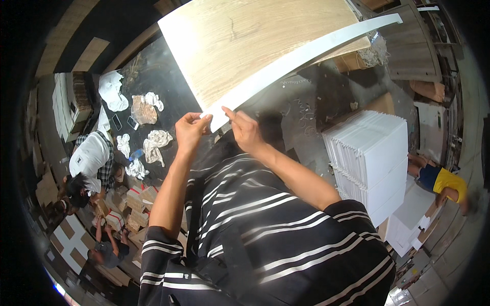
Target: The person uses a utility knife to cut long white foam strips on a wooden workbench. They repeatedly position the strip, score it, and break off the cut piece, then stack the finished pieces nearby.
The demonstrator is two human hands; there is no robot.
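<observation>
A long white edge strip (pixel 301 58) runs along the near side of a light wood-grain board (pixel 255 38), its far end sticking out past the board at the upper right. My left hand (pixel 191 131) pinches the strip's near end by the board's corner, thumb and index finger together. Close beside it, my right hand (pixel 247 130) has its index finger laid on the strip's edge and the other fingers curled in. The right thumb is hidden, perhaps under the strip.
At right stands a tall stack of white panels (pixel 375 148). Crumpled white cloths (pixel 157 143), two phones and a brown bundle (pixel 144 109) lie on the dark surface at left. People work among cartons (pixel 135 204) at lower left; a person in yellow (pixel 450 182) bends at far right.
</observation>
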